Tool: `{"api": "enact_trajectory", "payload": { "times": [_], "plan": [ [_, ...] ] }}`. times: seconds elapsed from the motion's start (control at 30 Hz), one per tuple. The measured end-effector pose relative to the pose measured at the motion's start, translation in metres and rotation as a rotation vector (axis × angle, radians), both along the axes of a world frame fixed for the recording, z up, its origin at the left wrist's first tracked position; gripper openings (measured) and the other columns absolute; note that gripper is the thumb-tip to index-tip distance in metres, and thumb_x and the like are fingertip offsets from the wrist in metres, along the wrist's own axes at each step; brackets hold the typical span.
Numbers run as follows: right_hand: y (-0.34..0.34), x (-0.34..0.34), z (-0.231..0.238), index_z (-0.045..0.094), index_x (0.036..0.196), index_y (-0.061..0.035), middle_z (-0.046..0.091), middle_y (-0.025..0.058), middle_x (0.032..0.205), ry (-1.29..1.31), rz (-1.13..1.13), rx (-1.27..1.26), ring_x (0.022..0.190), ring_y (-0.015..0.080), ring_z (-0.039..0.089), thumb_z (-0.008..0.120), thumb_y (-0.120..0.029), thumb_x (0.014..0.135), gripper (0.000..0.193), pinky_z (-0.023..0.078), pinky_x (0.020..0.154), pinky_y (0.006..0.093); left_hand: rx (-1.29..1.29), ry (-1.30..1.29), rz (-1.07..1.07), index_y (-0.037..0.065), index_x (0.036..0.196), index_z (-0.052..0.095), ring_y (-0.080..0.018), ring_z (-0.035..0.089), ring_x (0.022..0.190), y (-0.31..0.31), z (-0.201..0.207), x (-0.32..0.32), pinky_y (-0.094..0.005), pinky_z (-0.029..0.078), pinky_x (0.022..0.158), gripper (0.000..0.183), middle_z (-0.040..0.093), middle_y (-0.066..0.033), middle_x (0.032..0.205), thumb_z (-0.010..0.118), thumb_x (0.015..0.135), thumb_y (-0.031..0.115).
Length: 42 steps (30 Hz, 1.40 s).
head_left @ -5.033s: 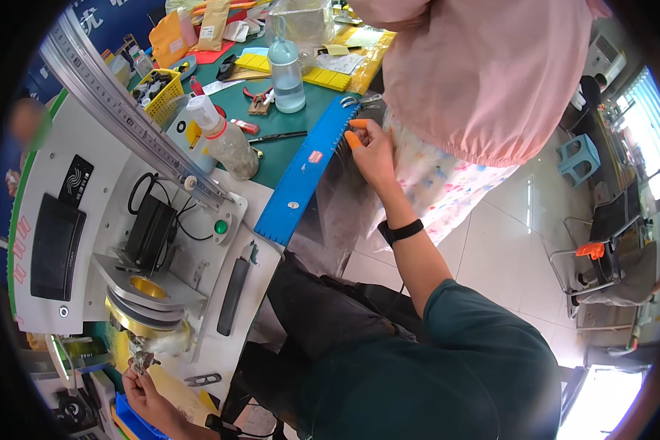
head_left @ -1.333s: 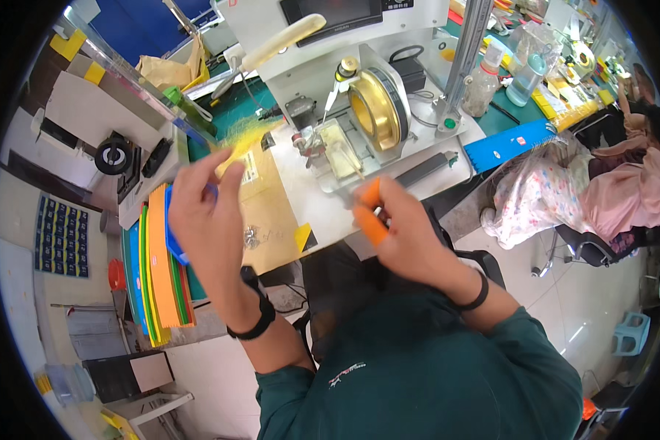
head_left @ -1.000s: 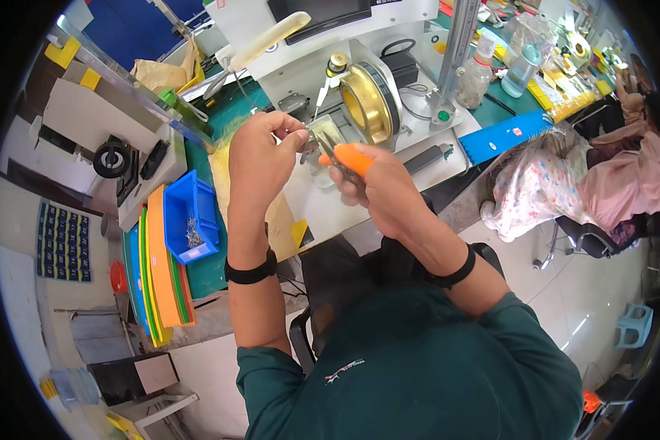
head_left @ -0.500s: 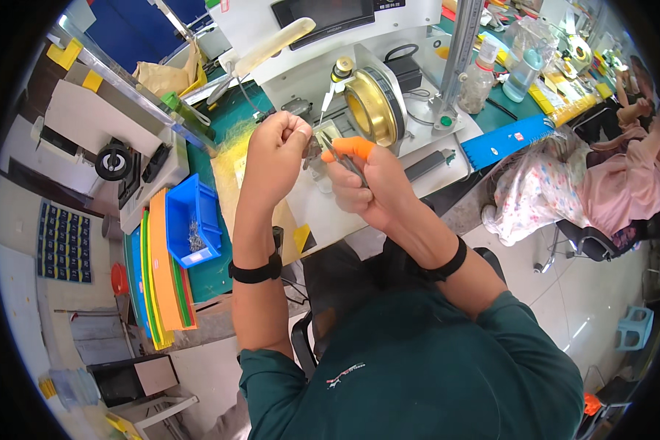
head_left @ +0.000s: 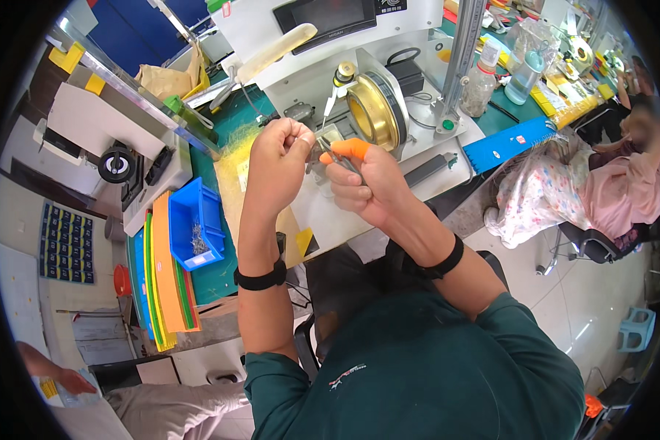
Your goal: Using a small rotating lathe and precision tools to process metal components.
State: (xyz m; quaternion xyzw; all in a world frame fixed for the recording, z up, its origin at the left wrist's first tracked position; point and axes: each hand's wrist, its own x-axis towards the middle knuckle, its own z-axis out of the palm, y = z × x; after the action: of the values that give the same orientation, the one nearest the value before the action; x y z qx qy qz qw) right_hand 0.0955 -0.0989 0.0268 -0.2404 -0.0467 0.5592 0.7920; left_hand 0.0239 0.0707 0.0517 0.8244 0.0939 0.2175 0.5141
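My left hand (head_left: 277, 163) is closed in a pinch in front of the white machine (head_left: 422, 45); whatever lies between its fingertips is too small to make out. Close by on its right, my right hand (head_left: 374, 183) grips small metal pliers (head_left: 350, 169), their tips pointing up toward the left fingertips. An orange finger cover (head_left: 352, 149) sits on the right index finger. Just beyond the hands stand a gold-coloured spool (head_left: 359, 110) on the machine and a small brass-topped wire guide (head_left: 344, 72). Fine yellowish wire (head_left: 240, 139) lies tangled left of my left hand.
A blue bin (head_left: 185, 213) with small metal pieces stands at the left, beside coloured folders (head_left: 170, 271). A metal post (head_left: 458, 70) and bottles (head_left: 479, 84) are at the right. One person in pink (head_left: 623, 191) sits far right; another's hand (head_left: 73, 381) shows lower left.
Another person's hand and light trousers have come into view at the lower left. My hands keep nearly the same place, with the pliers still in the right one.
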Motion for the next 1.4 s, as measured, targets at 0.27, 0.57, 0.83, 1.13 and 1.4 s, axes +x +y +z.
{"api": "enact_trajectory", "payload": {
  "times": [0.27, 0.57, 0.83, 1.13, 1.4],
  "plan": [
    [0.000, 0.003, -0.004, 0.064, 0.103, -0.0028, 0.040, -0.0045, 0.056, 0.064, 0.018, 0.063, 0.038, 0.0071, 0.031, 0.043, -0.024, 0.108, 0.030, 0.027, 0.037, 0.0243, 0.125, -0.027, 0.066, 0.000, 0.089, 0.062, -0.0064, 0.056, 0.074, 0.003, -0.007, -0.004, -0.0250, 0.049, 0.070, 0.010, 0.059, 0.0011, 0.081, 0.064, 0.098, 0.004],
    [0.001, 0.000, -0.012, 0.057, 0.098, -0.0045, 0.043, -0.0038, 0.058, -0.093, 0.007, 0.061, 0.040, 0.0076, 0.034, 0.049, -0.022, 0.106, 0.021, 0.028, 0.038, 0.0265, 0.084, -0.093, 0.236, -0.003, 0.089, 0.066, -0.0107, 0.053, 0.070, -0.007, 0.008, -0.014, -0.0285, 0.045, 0.065, 0.013, 0.060, -0.0039, 0.077, 0.067, 0.094, 0.009],
    [0.004, -0.072, -0.037, 0.060, 0.106, -0.0036, 0.066, 0.0169, 0.081, -1.739, -0.111, -0.649, 0.074, 0.0400, 0.064, 0.071, -0.020, 0.095, 0.023, 0.049, 0.069, 0.0478, 0.411, 0.047, 0.628, 0.001, 0.095, 0.072, -0.0241, 0.065, 0.075, 0.075, 0.023, -0.014, -0.0335, 0.049, 0.069, 0.013, 0.069, -0.0111, 0.082, 0.073, 0.093, 0.014],
    [0.030, -0.035, -0.033, 0.058, 0.109, 0.0040, 0.062, 0.0117, 0.087, -1.065, -0.802, -0.451, 0.075, 0.0197, 0.060, 0.067, -0.009, 0.098, 0.019, 0.050, 0.070, 0.0347, 0.513, -0.044, 0.642, 0.000, 0.080, 0.073, -0.0243, 0.063, 0.068, 0.031, -0.017, -0.016, -0.0368, 0.050, 0.068, 0.044, 0.066, -0.0124, 0.070, 0.070, 0.100, 0.038],
    [0.046, -0.004, -0.022, 0.061, 0.109, 0.0005, 0.058, -0.0012, 0.077, -0.841, -0.657, -0.425, 0.062, 0.0043, 0.048, 0.063, -0.015, 0.104, 0.017, 0.037, 0.054, 0.0227, -0.192, 0.147, 0.271, 0.003, 0.056, 0.061, -0.0126, 0.049, 0.046, -0.003, -0.040, -0.015, -0.0281, 0.037, 0.048, 0.079, 0.054, -0.0050, 0.052, 0.041, 0.111, 0.057]
  ]
}}
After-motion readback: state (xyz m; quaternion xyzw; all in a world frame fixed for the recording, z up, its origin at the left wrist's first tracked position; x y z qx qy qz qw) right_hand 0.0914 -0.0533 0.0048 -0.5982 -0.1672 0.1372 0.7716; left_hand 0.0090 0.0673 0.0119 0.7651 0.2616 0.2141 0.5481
